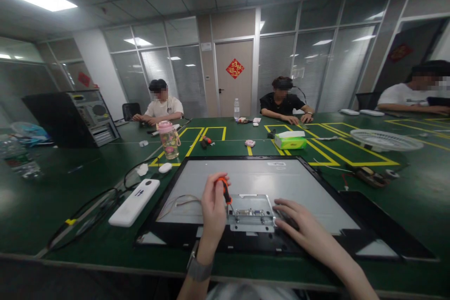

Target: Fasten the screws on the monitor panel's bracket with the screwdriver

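Observation:
A flat display panel [239, 176] with a grey back and a black frame lies on the table in front of me. On its near middle part sits a silver metal bracket [251, 228] with a hinge-like mechanism. My left hand [214, 204] is closed round an orange and black screwdriver [225, 191], whose shaft points down at the left part of the bracket. To the right of the bracket, my right hand [298, 222] lies low with its fingers stretched out, fingertips by the bracket's edge. Something dark shows under those fingers, too unclear to name.
Left of the panel lie a white power bank [135, 201] and a black cable [82, 232]. Beyond stand a pink-lidded bottle [168, 140], a green tissue pack [290, 140] and a computer case [75, 117]. A dark slab [386, 225] lies at right. Several people sit across the table.

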Demonstrator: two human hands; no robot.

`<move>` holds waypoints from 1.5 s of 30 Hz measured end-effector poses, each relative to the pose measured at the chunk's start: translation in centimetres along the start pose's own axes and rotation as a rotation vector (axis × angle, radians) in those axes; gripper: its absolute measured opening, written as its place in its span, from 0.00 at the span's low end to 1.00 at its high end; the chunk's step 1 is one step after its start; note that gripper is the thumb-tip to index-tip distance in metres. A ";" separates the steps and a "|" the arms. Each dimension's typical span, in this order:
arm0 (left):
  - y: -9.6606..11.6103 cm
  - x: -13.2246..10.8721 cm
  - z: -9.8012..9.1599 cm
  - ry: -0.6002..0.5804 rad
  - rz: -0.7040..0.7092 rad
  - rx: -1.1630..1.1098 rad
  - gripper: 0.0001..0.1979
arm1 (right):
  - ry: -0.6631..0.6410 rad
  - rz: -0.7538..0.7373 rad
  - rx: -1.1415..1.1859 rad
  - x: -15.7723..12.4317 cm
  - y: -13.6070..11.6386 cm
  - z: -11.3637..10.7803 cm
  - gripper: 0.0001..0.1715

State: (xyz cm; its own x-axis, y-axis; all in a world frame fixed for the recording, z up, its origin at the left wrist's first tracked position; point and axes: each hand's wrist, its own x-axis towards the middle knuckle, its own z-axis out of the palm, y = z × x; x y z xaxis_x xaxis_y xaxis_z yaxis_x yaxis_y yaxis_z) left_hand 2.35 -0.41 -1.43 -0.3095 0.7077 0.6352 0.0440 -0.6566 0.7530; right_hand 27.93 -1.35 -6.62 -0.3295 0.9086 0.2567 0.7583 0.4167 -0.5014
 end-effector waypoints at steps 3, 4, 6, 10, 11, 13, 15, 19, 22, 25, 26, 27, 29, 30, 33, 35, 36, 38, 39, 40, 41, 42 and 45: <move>0.0 -0.2 0.0 -0.026 -0.022 -0.043 0.14 | 0.001 0.009 -0.022 0.0 -0.8 -0.1 0.26; 0.0 -0.2 0.0 -0.020 0.003 -0.033 0.13 | 0.004 0.009 -0.024 0.0 -0.9 -0.1 0.26; 0.1 -0.1 0.0 0.007 0.057 0.008 0.11 | 0.001 0.007 -0.029 0.0 -1.1 -0.2 0.25; 0.0 -0.1 -0.1 0.032 0.017 0.020 0.12 | -0.004 0.012 -0.028 0.0 -1.2 -0.4 0.25; 0.0 -0.1 -0.1 0.026 -0.015 -0.004 0.13 | -0.001 0.008 -0.026 0.0 -1.1 -0.4 0.25; 0.0 -0.1 -0.1 0.016 -0.030 -0.028 0.15 | 0.006 -0.002 -0.022 0.0 -1.1 -0.3 0.24; 0.0 -0.1 -0.1 0.028 0.045 0.021 0.14 | 0.018 -0.011 -0.019 -0.1 -1.1 -0.3 0.24; 0.0 -0.2 -0.1 0.054 0.101 0.124 0.13 | 0.041 -0.029 -0.009 -0.1 -1.1 -0.4 0.20; 0.1 -0.3 -0.1 0.036 0.016 0.060 0.16 | 0.008 -0.065 0.015 -0.1 -1.1 -0.6 0.17; 0.1 -0.3 0.0 0.037 0.078 0.070 0.15 | -0.021 -0.078 0.028 -0.1 -1.1 -0.7 0.17; 0.1 -0.2 0.0 0.041 0.113 0.097 0.14 | -0.022 -0.074 0.030 0.0 -1.1 -0.7 0.17; 0.1 -0.2 0.0 0.043 0.134 0.121 0.13 | -0.020 -0.069 0.033 0.0 -1.1 -0.7 0.17; 0.1 -0.2 0.0 0.030 0.106 0.129 0.12 | -0.016 -0.063 0.045 0.0 -1.2 -0.8 0.17; 0.1 -0.2 0.0 0.022 0.066 0.107 0.13 | -0.013 -0.062 0.051 0.0 -1.2 -0.8 0.17; 0.0 -0.3 -0.1 0.014 -0.002 0.044 0.17 | -0.004 -0.070 0.072 0.0 -1.1 -0.7 0.17; 0.0 -0.2 -0.1 0.026 0.049 0.069 0.15 | 0.000 -0.066 0.082 0.1 -1.0 -0.5 0.17; 0.1 -0.2 0.0 0.036 0.082 0.090 0.14 | 0.004 -0.060 0.082 0.2 -1.0 -0.4 0.17; 0.2 -0.1 0.0 0.034 0.089 0.105 0.13 | 0.022 -0.049 0.074 0.2 -1.0 -0.1 0.17; 0.2 -0.1 0.1 0.033 0.065 0.096 0.13 | 0.034 -0.051 0.069 0.3 -1.0 0.0 0.17; 0.2 -0.1 0.1 0.032 0.032 0.081 0.15 | 0.044 -0.059 0.064 0.3 -1.1 0.1 0.17; 0.2 -0.1 0.1 0.035 0.004 0.069 0.16 | 0.051 -0.070 0.059 0.3 -1.1 0.2 0.17; 0.2 -0.1 0.0 0.042 -0.004 0.063 0.17 | 0.056 -0.082 0.056 0.3 -1.1 0.3 0.17; 0.1 0.0 0.0 0.061 0.074 0.108 0.14 | 0.064 -0.101 0.045 0.3 -1.2 0.3 0.16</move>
State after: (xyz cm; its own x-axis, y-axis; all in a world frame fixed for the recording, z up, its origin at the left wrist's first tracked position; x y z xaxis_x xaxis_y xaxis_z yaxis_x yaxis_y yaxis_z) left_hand 2.35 -0.53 -1.36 -0.3590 0.6388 0.6805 0.1701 -0.6721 0.7206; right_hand 26.72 -1.55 -6.18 -0.3651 0.8590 0.3589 0.6967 0.5079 -0.5066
